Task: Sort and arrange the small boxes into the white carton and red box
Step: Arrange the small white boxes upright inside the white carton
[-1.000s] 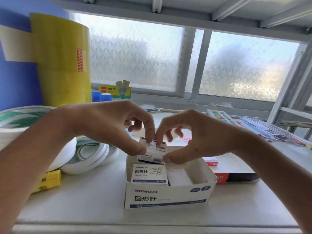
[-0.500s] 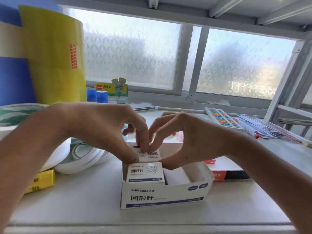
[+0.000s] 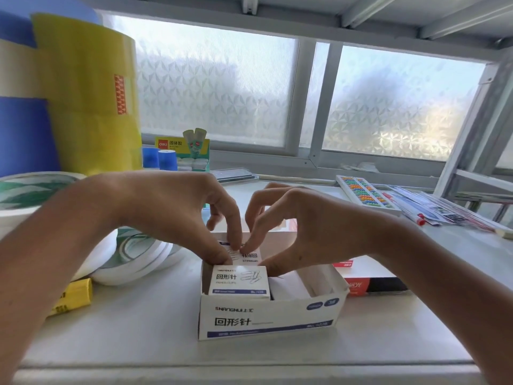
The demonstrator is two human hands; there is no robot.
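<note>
An open white carton (image 3: 266, 319) with blue print stands at the middle of the shelf. A small white paper-clip box (image 3: 238, 282) lies in its front left corner. Behind that one, a second small white box (image 3: 251, 255) sits low in the carton's back row. My left hand (image 3: 177, 212) and my right hand (image 3: 302, 229) both pinch this second box from above with fingertips and thumbs. Right of the carton lies a flat red box (image 3: 366, 282), partly behind my right wrist, with a small red-and-white box (image 3: 342, 263) on it.
White tape rolls (image 3: 133, 254) and a yellow tube (image 3: 72, 297) lie left of the carton. Tall yellow and blue rolls (image 3: 83, 93) stand at back left, with a glue-stick display (image 3: 183, 151) by the window. An abacus (image 3: 366, 194) and plastic-wrapped packs lie at right.
Both hands have lowered the second small box from above the carton down into its back row, behind the front box. The head camera has shifted slightly.
</note>
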